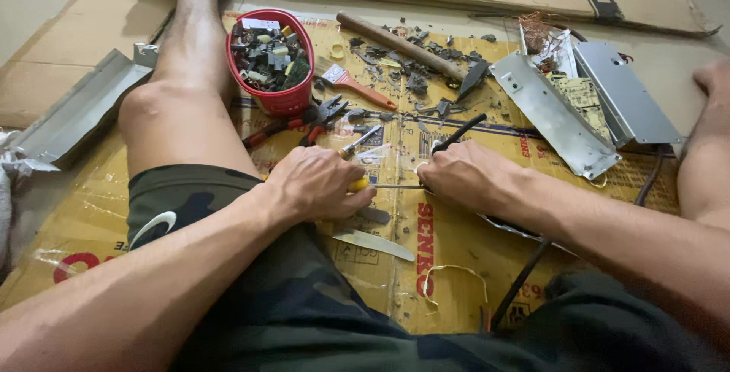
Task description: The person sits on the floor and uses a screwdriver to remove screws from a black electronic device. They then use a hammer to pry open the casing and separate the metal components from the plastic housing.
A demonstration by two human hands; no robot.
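Nearest the camera, low in the frame, lie camouflage shorts (pixel 304 319) and two forearms reaching up toward the middle. The left hand (pixel 315 183) is closed around a yellow-handled tool (pixel 357 184), probably a screwdriver; its thin shaft (pixel 397 186) runs right toward the right hand (pixel 460 174), which is closed on a black cable (pixel 460 134) and pins it to the cardboard (pixel 456 243) on the floor. The cable sits at mid-frame: one end sticks up and to the right from the fist, and the rest seems to trail down to the lower right.

The shaft's tip points straight at the right hand's fingers, so if the tool slips off the cable's jacket it could jab them. The jacket looks smooth and round, and a hard push could make it roll and send the tip off to one side.

A bare knife blade (pixel 374 242) lies just below the left hand, edge exposed, where a wrist pulled back quickly could brush it. Red-handled pliers (pixel 293 125) lie just above that hand. Higher up, a red cup (pixel 272 60) full of small parts stands beside the bare leg (pixel 179 90), and a knee shift could tip it. Metal scraps (pixel 414 75), a hammer (pixel 399 43) and sheet-metal covers (pixel 551 113) with raw edges lie in the upper right, near the other leg (pixel 707 151), where they could scratch skin.
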